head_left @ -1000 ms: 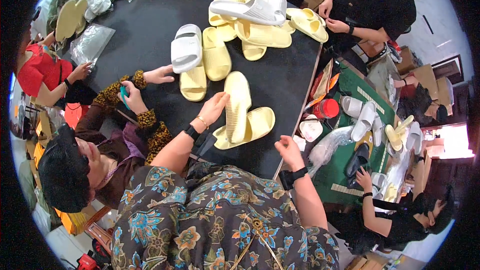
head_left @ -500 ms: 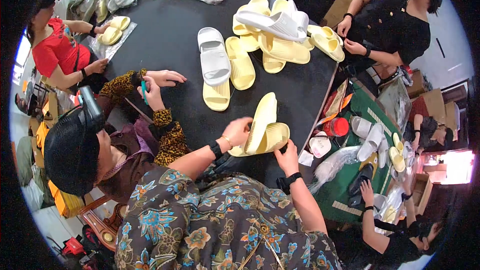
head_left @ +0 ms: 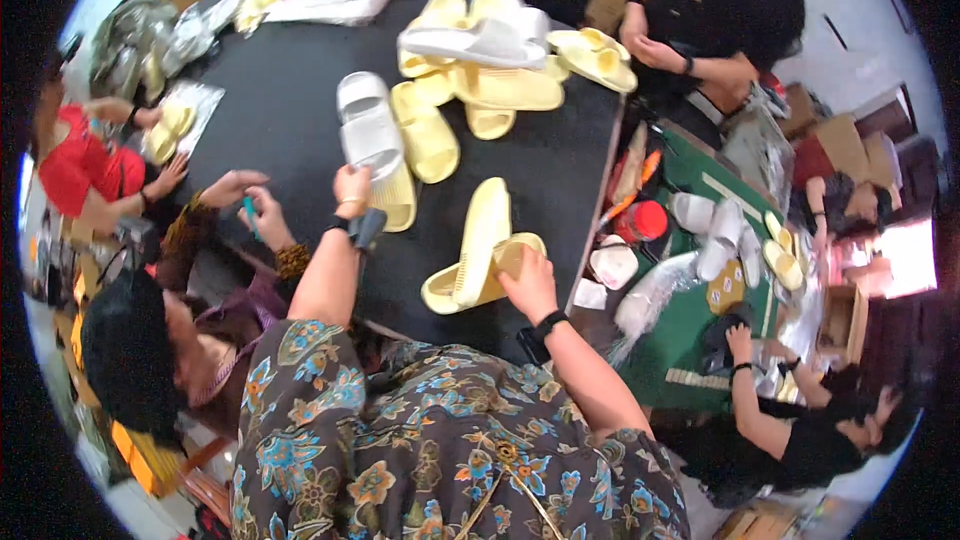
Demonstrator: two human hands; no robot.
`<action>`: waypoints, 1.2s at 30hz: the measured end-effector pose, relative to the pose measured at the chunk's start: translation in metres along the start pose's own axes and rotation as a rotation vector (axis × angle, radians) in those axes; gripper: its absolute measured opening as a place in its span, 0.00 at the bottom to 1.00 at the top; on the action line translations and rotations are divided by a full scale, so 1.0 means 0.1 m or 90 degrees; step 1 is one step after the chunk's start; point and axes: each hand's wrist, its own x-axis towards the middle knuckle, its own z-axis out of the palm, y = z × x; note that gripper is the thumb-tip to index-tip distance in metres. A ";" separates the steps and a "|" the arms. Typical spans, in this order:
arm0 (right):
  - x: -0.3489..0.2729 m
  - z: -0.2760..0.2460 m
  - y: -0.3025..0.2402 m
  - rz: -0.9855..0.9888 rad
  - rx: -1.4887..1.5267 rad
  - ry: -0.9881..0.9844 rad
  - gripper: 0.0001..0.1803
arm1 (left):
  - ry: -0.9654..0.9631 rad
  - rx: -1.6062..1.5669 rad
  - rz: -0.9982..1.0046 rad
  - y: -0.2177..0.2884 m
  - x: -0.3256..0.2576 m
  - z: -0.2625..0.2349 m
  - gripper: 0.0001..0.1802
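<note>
Two hands, two pairs of slides on the black counter (head_left: 300,130).

The right hand (head_left: 528,280) had its grip closed around the near end of a pale yellow slide pair (head_left: 482,255), one slide standing on edge against the other, probably to keep the two matched up. That pair sat at the near right edge of the counter. The left hand (head_left: 352,190) was stretched further out, fingers curled onto the near end of a white slide (head_left: 368,130) lying on a yellow one, though I couldn't tell if it was properly gripped or just touched. A heap of yellow and white slides (head_left: 500,60) sat at the far side. A co-worker's hand (head_left: 262,215) on the left held something teal.
</note>
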 end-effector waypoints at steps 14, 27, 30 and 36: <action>-0.62 -1.66 0.78 0.198 0.166 -0.060 0.30 | 0.035 -0.439 0.158 0.05 -1.00 -0.37 0.17; -0.61 -2.73 1.92 0.292 0.127 0.289 0.30 | -0.428 -0.465 0.040 0.59 -1.78 -0.38 0.21; -0.45 -1.92 1.38 0.332 0.441 0.131 0.23 | -0.571 -0.360 0.040 0.68 -1.90 -0.32 0.20; -0.42 -0.99 0.77 0.434 0.796 -0.041 0.20 | -0.698 -0.251 0.019 0.62 -2.04 -0.25 0.21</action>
